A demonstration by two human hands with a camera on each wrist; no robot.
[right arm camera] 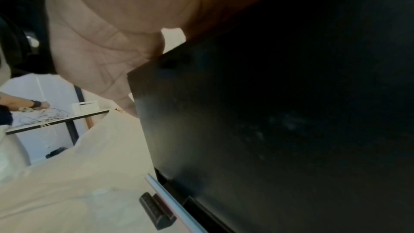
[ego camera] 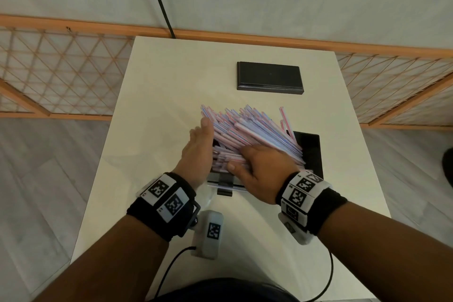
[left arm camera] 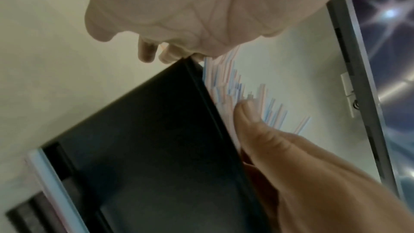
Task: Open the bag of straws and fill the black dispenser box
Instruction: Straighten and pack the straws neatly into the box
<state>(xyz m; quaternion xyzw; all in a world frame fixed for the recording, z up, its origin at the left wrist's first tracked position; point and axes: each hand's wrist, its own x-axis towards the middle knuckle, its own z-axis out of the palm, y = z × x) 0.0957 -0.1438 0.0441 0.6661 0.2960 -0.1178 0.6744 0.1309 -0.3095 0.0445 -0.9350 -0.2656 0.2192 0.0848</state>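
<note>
A heap of pink-and-blue striped straws [ego camera: 257, 127] lies slanted across the open top of the black dispenser box [ego camera: 310, 152], their ends overhanging to the left. My left hand [ego camera: 199, 147] stands on edge with straight fingers, its palm flat against the straws' left ends. My right hand [ego camera: 262, 169] lies palm down on top of the heap, thumb stretched left. The left wrist view shows the box's side wall [left arm camera: 145, 139], straw ends [left arm camera: 235, 84] and right-hand fingers [left arm camera: 268, 139] pressing on them. The box wall [right arm camera: 268, 112] fills the right wrist view.
The box's black lid [ego camera: 269, 77] lies flat on the white table [ego camera: 159, 105] behind the heap. A small black handle and clear tray [ego camera: 224, 186] jut from the box's near side. Floor and a wooden lattice screen [ego camera: 61, 76] surround the table.
</note>
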